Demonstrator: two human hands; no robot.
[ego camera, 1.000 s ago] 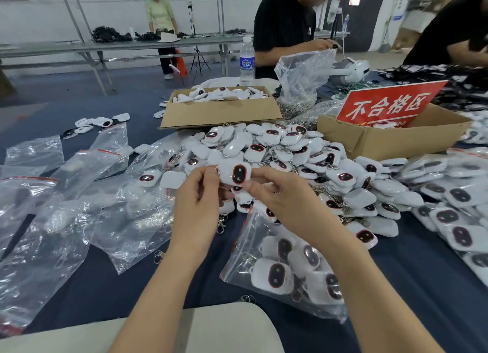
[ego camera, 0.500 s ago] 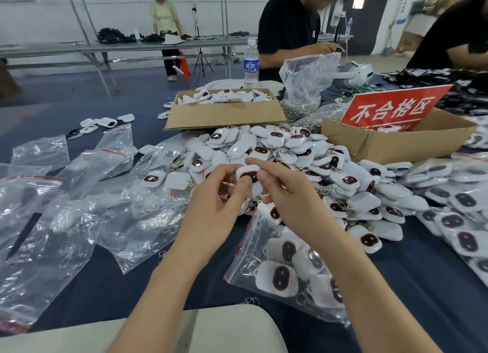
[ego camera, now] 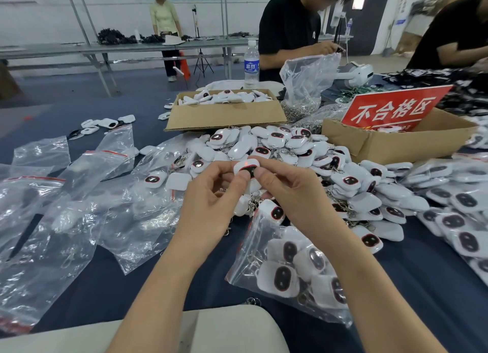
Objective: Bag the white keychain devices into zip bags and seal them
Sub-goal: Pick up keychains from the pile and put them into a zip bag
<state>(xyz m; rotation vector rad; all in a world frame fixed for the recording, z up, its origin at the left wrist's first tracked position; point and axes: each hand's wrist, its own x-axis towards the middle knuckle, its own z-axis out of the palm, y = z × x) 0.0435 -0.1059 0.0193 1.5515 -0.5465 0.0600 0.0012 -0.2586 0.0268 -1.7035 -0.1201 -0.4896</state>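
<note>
My left hand (ego camera: 211, 202) and my right hand (ego camera: 290, 194) together pinch one white keychain device (ego camera: 247, 166) with a dark red-rimmed face; a small red light shows on its top edge. It is held above the pile of loose white devices (ego camera: 303, 154) on the dark blue table. Under my right wrist lies a clear zip bag (ego camera: 290, 268) with several devices inside, its red-striped mouth toward my hands. More empty zip bags (ego camera: 79, 194) lie spread at the left.
Two cardboard boxes stand behind the pile: one (ego camera: 224, 115) holds devices, the other (ego camera: 396, 141) carries a red sign (ego camera: 393, 109). Filled bags (ego camera: 462, 207) lie at the right. A water bottle (ego camera: 250, 62) and people in black shirts are across the table.
The device has been turned in my fingers, and both thumbs now press on its dark face, where a red light shows. Both hands stayed above the pile.
</note>
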